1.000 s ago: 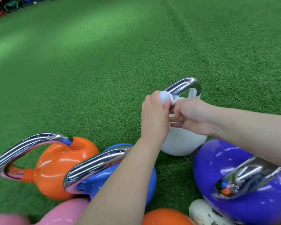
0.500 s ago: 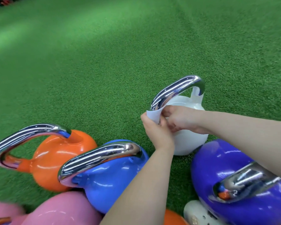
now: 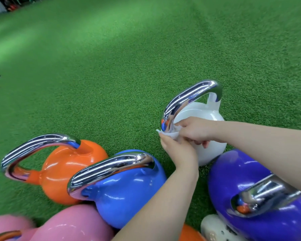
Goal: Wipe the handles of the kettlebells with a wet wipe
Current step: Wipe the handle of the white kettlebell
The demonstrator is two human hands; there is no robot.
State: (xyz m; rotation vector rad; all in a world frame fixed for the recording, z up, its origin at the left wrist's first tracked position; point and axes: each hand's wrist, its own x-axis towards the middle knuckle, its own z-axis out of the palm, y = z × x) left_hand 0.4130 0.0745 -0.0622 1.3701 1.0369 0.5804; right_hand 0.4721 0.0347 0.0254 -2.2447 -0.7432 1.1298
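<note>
A white kettlebell [image 3: 210, 119] with a chrome handle [image 3: 189, 96] stands on the green turf. Both hands hold a white wet wipe [image 3: 170, 133] wrapped around the near, lower leg of that handle. My left hand [image 3: 177, 150] grips the wipe from below. From the right, my right hand [image 3: 196, 130] pinches it, reaching through the handle's loop. Most of the wipe is hidden by my fingers. The top of the chrome handle is bare.
Around me on the green turf [image 3: 111, 66] stand an orange kettlebell [image 3: 66, 164], a blue kettlebell [image 3: 125, 193], a purple kettlebell [image 3: 250, 180] and a pink kettlebell [image 3: 73, 223]. A white shoe [image 3: 215, 230] shows at the bottom right.
Both hands slid the wipe down the white kettlebell's handle, from the upper left part to its lower leg. The top of the handle now shows bare.
</note>
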